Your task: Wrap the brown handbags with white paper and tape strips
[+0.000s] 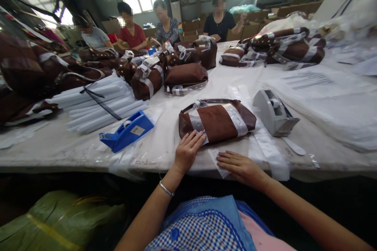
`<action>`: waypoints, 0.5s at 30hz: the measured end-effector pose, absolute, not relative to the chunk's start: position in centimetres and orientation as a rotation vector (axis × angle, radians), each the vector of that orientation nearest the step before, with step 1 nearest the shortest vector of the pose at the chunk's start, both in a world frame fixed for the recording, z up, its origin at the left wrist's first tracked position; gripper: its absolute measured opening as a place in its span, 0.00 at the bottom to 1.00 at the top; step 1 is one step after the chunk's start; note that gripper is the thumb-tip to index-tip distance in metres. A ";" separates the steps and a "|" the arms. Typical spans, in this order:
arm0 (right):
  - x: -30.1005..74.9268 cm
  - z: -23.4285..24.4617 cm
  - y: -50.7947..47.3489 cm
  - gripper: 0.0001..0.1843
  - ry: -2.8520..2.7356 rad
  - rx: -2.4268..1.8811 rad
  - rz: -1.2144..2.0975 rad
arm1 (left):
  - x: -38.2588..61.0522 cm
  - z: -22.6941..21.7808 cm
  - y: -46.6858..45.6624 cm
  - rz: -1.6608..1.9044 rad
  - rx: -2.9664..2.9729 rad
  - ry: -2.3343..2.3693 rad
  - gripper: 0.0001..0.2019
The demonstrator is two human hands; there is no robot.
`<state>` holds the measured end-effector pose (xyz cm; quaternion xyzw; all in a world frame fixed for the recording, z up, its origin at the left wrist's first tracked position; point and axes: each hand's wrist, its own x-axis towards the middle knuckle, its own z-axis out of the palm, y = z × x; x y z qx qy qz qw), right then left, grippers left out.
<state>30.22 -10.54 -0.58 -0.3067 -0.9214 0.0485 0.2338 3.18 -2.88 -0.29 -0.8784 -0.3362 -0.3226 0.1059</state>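
A brown bag (219, 119) with white protective paper strips around it lies on the table's near edge in front of me. My left hand (187, 151) rests with fingers flat on the bag's lower left corner, over one white strip. My right hand (238, 164) lies flat, fingers stretched left, on a strip of white paper (219, 164) on the table just below the bag. Neither hand grips anything.
A blue tape dispenser (127, 130) sits to the left, a grey one (273, 111) to the right. A bundle of white paper rolls (97, 102), several more brown bags (184, 76) and stacked white sheets (330, 102) cover the table (59, 149). Several people sit at the far side.
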 end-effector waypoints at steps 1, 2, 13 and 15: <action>29.9 -0.5 -10.3 0.25 -2.498 -0.812 0.122 | 3.2 -0.3 -2.9 -0.950 -2.587 -0.998 0.27; 29.6 -0.4 -10.2 0.23 -2.465 -0.792 0.104 | 3.2 -0.4 -2.9 -0.949 -2.585 -1.004 0.27; 25.5 -0.2 -12.4 0.19 -2.362 -0.678 0.036 | 3.4 0.1 -2.9 -1.024 -2.584 -1.021 0.24; 25.4 0.1 -12.6 0.19 -2.368 -0.665 0.034 | 3.5 0.1 -2.8 -1.032 -2.583 -1.012 0.22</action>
